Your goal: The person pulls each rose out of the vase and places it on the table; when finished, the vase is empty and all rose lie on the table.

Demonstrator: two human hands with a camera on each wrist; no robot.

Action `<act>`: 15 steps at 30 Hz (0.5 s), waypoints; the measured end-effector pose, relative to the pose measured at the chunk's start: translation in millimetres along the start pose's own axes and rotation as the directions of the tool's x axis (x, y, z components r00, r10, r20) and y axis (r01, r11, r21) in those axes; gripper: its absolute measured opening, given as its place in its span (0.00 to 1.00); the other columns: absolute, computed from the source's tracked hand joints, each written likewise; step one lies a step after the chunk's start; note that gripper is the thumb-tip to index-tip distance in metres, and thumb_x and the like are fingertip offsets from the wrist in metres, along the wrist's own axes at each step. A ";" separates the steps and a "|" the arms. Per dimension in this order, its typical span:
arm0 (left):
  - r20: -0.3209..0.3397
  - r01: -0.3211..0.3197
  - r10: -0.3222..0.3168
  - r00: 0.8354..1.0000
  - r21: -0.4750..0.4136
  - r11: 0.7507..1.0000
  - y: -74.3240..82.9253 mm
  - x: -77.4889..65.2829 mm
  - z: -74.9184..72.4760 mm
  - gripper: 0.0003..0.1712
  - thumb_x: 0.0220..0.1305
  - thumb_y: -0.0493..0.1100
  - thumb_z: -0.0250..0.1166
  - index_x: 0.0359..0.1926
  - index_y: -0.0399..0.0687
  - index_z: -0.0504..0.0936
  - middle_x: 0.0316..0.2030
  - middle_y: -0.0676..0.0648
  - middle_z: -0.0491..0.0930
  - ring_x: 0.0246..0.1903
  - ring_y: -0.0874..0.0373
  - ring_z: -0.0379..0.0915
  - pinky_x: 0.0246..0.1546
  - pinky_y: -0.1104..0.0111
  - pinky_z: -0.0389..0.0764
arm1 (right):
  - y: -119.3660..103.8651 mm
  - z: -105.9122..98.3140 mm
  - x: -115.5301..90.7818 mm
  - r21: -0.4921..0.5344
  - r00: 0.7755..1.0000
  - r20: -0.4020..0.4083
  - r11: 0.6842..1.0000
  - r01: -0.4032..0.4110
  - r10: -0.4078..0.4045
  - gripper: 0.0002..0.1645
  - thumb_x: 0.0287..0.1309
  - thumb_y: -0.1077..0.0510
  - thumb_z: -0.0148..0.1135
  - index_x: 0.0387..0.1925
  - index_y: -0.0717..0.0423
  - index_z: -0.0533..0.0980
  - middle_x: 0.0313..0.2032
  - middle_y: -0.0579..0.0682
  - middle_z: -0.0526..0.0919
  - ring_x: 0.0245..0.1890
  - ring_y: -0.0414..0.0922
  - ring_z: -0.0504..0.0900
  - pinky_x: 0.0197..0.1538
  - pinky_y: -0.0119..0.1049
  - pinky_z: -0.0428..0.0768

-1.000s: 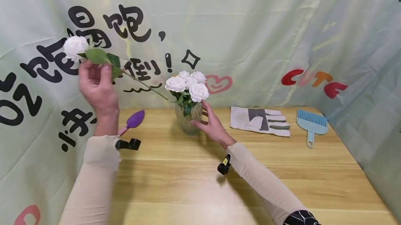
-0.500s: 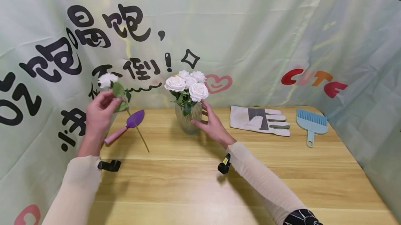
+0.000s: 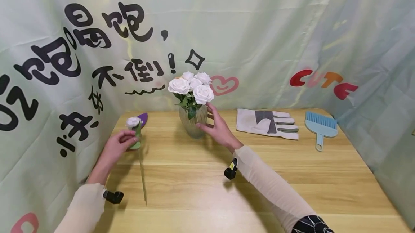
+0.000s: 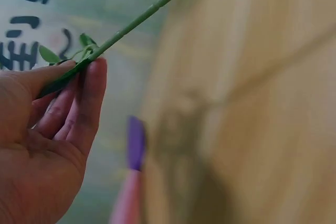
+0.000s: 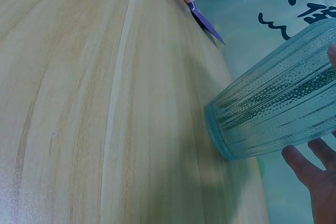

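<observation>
My left hand pinches a white artificial rose near its leaves, over the left part of the table. Its long thin green stem points down toward the front of the table in the head view. My right hand holds the right side of a ribbed clear glass vase, thumb in front and fingers round the side. The vase stands upright near the table's back edge. Several white roses with green leaves fill its mouth.
A trowel with a purple blade and pink handle lies at the table's back left, partly hidden in the head view. A white-and-grey work glove and a blue brush lie at the back right. Printed cloth hangs behind the wooden table.
My left hand has come down and toward me with the rose, away from the vase, and the stem has swung to hang nearly straight down. My right hand has stayed at the vase.
</observation>
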State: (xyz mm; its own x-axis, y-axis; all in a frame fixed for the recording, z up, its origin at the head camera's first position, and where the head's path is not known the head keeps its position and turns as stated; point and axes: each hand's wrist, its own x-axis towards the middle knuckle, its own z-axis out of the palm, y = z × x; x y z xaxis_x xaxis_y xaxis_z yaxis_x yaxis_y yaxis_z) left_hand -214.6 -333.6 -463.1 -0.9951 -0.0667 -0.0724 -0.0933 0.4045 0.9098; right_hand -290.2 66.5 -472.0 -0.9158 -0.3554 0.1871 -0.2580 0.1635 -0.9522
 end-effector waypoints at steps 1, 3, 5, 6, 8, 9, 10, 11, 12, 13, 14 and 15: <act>0.013 0.014 -0.014 1.000 0.003 1.000 -7.5 -2.1 1.8 0.23 0.77 0.39 0.70 0.65 0.31 0.78 0.46 0.61 0.90 0.42 0.77 0.82 0.46 0.77 0.88 | -0.2 0.3 0.2 -0.004 1.000 0.000 1.000 0.000 0.000 0.61 0.70 0.53 0.76 0.89 0.36 0.45 0.86 0.58 0.54 0.81 0.64 0.65 0.75 0.57 0.79; 0.026 0.029 -0.029 0.999 0.000 1.000 -21.4 -5.6 5.7 0.23 0.77 0.38 0.70 0.64 0.27 0.78 0.45 0.58 0.91 0.41 0.76 0.83 0.44 0.75 0.89 | -0.4 0.5 0.3 -0.008 1.000 -0.003 1.000 -0.001 0.001 0.61 0.69 0.52 0.76 0.89 0.35 0.46 0.86 0.58 0.54 0.81 0.63 0.66 0.75 0.56 0.79; 0.046 0.044 -0.042 0.998 -0.035 0.998 -33.3 -8.0 8.9 0.23 0.77 0.37 0.69 0.64 0.24 0.77 0.43 0.58 0.90 0.41 0.75 0.83 0.43 0.73 0.91 | -0.9 0.6 0.4 -0.008 1.000 -0.007 1.000 0.000 0.000 0.62 0.69 0.53 0.76 0.89 0.35 0.46 0.86 0.58 0.54 0.80 0.64 0.66 0.75 0.57 0.79; 0.051 0.054 -0.052 0.997 -0.051 0.997 -38.1 -8.8 10.5 0.23 0.77 0.37 0.69 0.64 0.24 0.76 0.42 0.59 0.89 0.41 0.74 0.83 0.43 0.72 0.91 | -1.0 0.5 0.1 -0.006 1.000 -0.010 1.000 -0.002 0.002 0.62 0.69 0.53 0.76 0.89 0.35 0.46 0.86 0.59 0.54 0.80 0.65 0.66 0.75 0.57 0.79; 0.048 0.064 -0.062 0.997 -0.041 0.997 -46.6 -9.9 13.0 0.24 0.77 0.39 0.69 0.64 0.26 0.77 0.41 0.61 0.88 0.41 0.75 0.83 0.44 0.73 0.90 | -0.6 0.7 0.1 -0.003 1.000 -0.013 1.000 -0.006 0.005 0.62 0.69 0.53 0.76 0.89 0.35 0.46 0.86 0.59 0.54 0.80 0.65 0.66 0.75 0.57 0.79; 0.046 0.063 -0.062 0.997 -0.026 0.998 -50.1 -10.6 14.0 0.25 0.77 0.40 0.70 0.65 0.27 0.77 0.42 0.60 0.88 0.42 0.76 0.82 0.45 0.75 0.89 | -0.2 0.8 0.2 -0.001 1.000 -0.012 1.000 -0.006 0.006 0.62 0.69 0.53 0.76 0.89 0.36 0.46 0.86 0.59 0.54 0.80 0.65 0.66 0.75 0.57 0.79; 0.047 0.059 -0.059 0.997 -0.008 0.998 -53.0 -11.4 15.1 0.26 0.77 0.40 0.70 0.65 0.27 0.77 0.44 0.58 0.89 0.43 0.77 0.81 0.45 0.77 0.88 | 0.0 1.0 0.3 -0.002 1.000 -0.012 1.000 -0.007 0.007 0.61 0.69 0.53 0.76 0.89 0.36 0.46 0.86 0.59 0.54 0.80 0.65 0.66 0.75 0.57 0.79; 0.040 0.060 -0.060 0.997 -0.002 0.998 -55.4 -11.8 16.1 0.26 0.77 0.41 0.71 0.66 0.28 0.77 0.46 0.54 0.90 0.43 0.78 0.81 0.46 0.78 0.87 | 0.2 1.1 0.1 -0.001 1.000 -0.012 1.000 -0.009 0.009 0.61 0.69 0.53 0.76 0.89 0.36 0.46 0.86 0.59 0.54 0.80 0.64 0.66 0.75 0.57 0.79; 0.032 0.058 -0.058 0.998 0.018 0.998 -57.2 -12.2 17.0 0.26 0.76 0.42 0.71 0.66 0.29 0.77 0.49 0.50 0.91 0.43 0.79 0.80 0.46 0.80 0.85 | 0.7 1.2 0.1 -0.001 1.000 -0.011 1.000 -0.011 0.011 0.61 0.69 0.53 0.76 0.89 0.36 0.46 0.86 0.59 0.54 0.80 0.64 0.66 0.75 0.57 0.79; 0.024 0.055 -0.055 0.998 0.034 0.998 -58.5 -12.5 17.7 0.27 0.76 0.42 0.71 0.66 0.29 0.77 0.52 0.45 0.90 0.43 0.80 0.80 0.46 0.82 0.84 | 1.1 1.3 0.3 0.000 1.000 -0.011 1.000 -0.011 0.011 0.61 0.69 0.53 0.76 0.89 0.36 0.46 0.85 0.59 0.54 0.81 0.64 0.66 0.75 0.57 0.79; 0.024 0.052 -0.053 0.998 0.035 0.998 -59.2 -12.9 18.2 0.28 0.76 0.42 0.71 0.67 0.30 0.77 0.56 0.40 0.89 0.44 0.80 0.79 0.47 0.82 0.83 | 1.3 1.3 0.2 0.000 1.000 -0.011 1.000 -0.011 0.011 0.61 0.69 0.53 0.76 0.89 0.36 0.46 0.85 0.59 0.55 0.80 0.64 0.66 0.75 0.57 0.79; 0.020 0.049 -0.050 0.999 0.046 0.998 -59.5 -13.2 18.8 0.28 0.76 0.43 0.72 0.68 0.30 0.76 0.59 0.36 0.87 0.45 0.81 0.79 0.48 0.83 0.83 | 1.6 1.3 0.2 0.001 1.000 -0.011 1.000 -0.010 0.010 0.61 0.69 0.53 0.76 0.89 0.36 0.46 0.85 0.59 0.54 0.81 0.64 0.65 0.76 0.58 0.79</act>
State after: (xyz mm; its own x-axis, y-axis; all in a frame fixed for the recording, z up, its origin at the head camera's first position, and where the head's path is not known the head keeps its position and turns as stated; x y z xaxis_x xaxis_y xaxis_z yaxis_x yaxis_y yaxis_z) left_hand -196.5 -339.7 -523.9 -0.9897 -0.0684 -0.1257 -0.1430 0.4421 0.8855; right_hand -290.4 65.4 -473.7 -0.9217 -0.3438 0.1798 -0.2481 0.1661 -0.9544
